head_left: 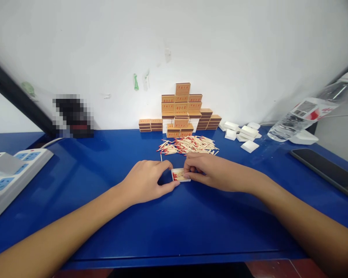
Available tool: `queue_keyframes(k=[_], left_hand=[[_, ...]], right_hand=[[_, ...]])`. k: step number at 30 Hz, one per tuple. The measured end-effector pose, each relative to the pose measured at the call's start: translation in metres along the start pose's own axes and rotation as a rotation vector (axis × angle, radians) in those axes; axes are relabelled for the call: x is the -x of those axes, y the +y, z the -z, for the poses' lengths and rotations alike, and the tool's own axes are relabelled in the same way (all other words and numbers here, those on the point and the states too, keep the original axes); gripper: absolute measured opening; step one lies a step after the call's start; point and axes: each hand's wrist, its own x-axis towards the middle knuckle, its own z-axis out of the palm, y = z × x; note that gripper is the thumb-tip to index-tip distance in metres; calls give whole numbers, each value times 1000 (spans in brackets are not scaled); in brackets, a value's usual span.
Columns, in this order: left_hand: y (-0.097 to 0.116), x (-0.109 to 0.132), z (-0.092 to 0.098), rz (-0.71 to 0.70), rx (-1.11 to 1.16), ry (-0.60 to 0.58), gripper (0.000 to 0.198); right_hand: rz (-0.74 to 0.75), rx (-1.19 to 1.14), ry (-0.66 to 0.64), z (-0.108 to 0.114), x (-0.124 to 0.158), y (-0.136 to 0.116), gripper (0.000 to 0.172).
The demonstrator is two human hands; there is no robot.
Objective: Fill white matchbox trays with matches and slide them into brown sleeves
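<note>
A small white matchbox tray [186, 180] with red-tipped matches [178, 176] in it lies on the blue table between my hands. My left hand [146, 181] grips the tray's left end, its thumb at the near corner and forefinger at the far one. At the right end, my right hand [204, 170] has its fingertips pinched over the matches, and these fingers hide part of the tray. Just behind my hands spreads a pile of loose matches [195, 144]. Beyond it, closed matchboxes [181, 107] are stacked against the wall in a stepped shape.
White empty trays [247, 132] lie right of the stack. A clear plastic bottle [304, 110] leans at the far right, with a dark phone [327, 170] nearer me. At the left stand a power strip [26, 170] and a blurred black object [74, 116].
</note>
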Motion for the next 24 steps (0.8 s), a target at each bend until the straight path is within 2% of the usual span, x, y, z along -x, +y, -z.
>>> queue_keyframes(k=[11,14,16,18,20,22,24], left_hand=[[0,1,2,-12,12,-16,32],[0,1,1,-27,11,-17,32],[0,1,1,-26,7,-9,32],[0,0,1,-21,-2,5,32],[0,0,2,-11,-11,23,32],[1,0,3,1,-14,39,33],[1,-1,4,-1,-15,47,33]], right_hand=[[14,18,38,-2,-1,1,15],[33,61,102,2,-2,1,16],[37,106,188,10,-1,5,18],[-9,177,279,20,2,15,20],[-125,272,306,30,5,29,21],[-250,336,245,36,8,43,22],[-305,339,168,39,10,53,20]])
